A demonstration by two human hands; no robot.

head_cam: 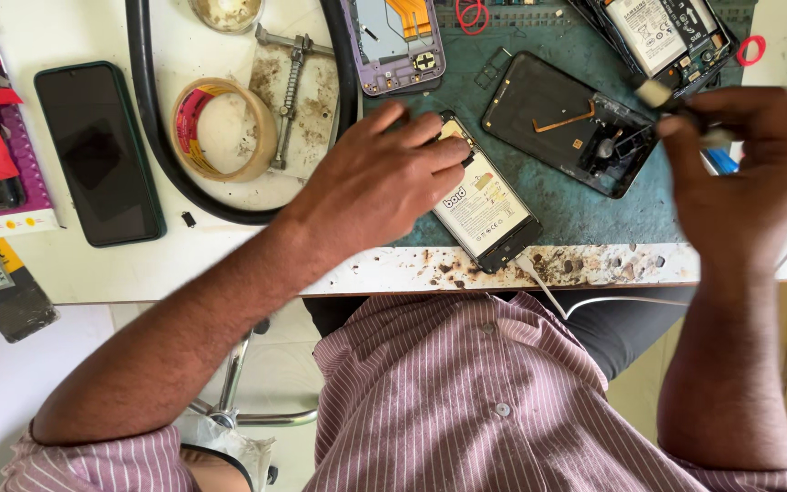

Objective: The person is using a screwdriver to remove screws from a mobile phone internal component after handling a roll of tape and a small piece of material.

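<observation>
My left hand [384,178] rests on an opened phone [489,205] with a white-labelled battery, pinning it to the green work mat [576,205] near the table's front edge. My right hand [740,159] is raised above the mat's right side, blurred, fingers pinched on a small tool with a pale tip [662,96]. Just left of that hand lies a black phone back cover [562,118] with an orange flex strip.
A dark phone [97,150] lies face up at the left. A tape roll [223,128], a black hose loop [152,118] and metal tweezers [291,87] lie on the white table. A purple phone frame [398,46] and another opened phone [662,36] sit at the back.
</observation>
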